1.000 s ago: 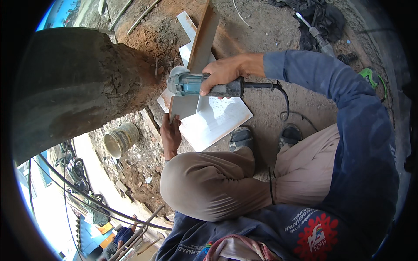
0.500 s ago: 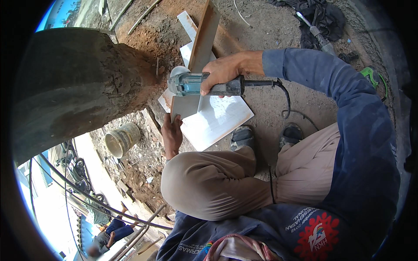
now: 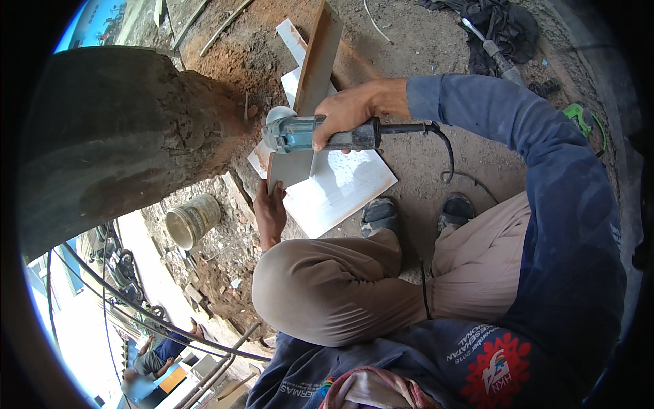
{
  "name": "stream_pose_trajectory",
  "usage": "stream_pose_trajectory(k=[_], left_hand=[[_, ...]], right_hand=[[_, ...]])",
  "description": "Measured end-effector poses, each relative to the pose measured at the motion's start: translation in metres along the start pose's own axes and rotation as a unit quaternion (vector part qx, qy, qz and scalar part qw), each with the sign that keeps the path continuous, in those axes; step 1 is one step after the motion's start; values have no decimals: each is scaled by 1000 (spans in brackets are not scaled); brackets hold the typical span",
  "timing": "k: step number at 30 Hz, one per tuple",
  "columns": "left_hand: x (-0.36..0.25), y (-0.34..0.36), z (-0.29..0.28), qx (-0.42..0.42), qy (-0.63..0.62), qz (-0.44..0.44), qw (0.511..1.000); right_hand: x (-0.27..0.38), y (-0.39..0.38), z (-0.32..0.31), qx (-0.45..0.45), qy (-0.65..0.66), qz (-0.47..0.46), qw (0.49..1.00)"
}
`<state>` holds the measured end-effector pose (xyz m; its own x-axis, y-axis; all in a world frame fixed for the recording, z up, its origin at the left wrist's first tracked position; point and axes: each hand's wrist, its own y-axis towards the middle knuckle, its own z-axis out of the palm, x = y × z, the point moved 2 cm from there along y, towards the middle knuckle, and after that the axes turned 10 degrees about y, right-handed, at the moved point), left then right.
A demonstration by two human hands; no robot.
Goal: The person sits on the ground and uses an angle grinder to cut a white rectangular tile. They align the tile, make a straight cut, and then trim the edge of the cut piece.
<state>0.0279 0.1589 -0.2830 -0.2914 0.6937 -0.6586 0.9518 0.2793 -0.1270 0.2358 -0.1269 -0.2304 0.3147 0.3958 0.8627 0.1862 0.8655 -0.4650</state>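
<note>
My right hand is wrapped round the black rear body of a teal angle grinder, whose disc guard points left. The grinder lies across a long tile strip with a brown edge, and its disc's contact with the strip is hidden. At the strip's near end my left hand grips it, thumb on the face. Beneath lies a large glossy white tile, with narrower white tile pieces further off. A black cord runs from the grinder's back end.
A thick tree trunk leans in from the left. Beside it stands a dirty bucket. Far right lie a dark cloth, a grey-handled tool and a green tool. Another person is at lower left, beyond metal pipes.
Both hands, the grinder and the tile strip stay almost in place. The person in the background at lower left has shifted posture, leaning further down and left.
</note>
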Motion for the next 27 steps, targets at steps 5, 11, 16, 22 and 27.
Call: stream_pose_trajectory(k=[5,11,16,22,27], left_hand=[[1,0,1,-1,17,5,1000],[0,1,1,-3,13,12,1000],[1,0,-2,44,20,-31,998],[-2,0,-2,40,28,-17,999],[0,0,-2,42,29,-20,998]], right_hand=[[3,1,-1,-1,-30,4,1000],[3,0,1,-15,-19,-3,1000],[5,1,-1,-7,-11,-4,1000],[7,0,-1,-15,-38,-1,999],[7,1,1,-10,-24,-3,1000]])
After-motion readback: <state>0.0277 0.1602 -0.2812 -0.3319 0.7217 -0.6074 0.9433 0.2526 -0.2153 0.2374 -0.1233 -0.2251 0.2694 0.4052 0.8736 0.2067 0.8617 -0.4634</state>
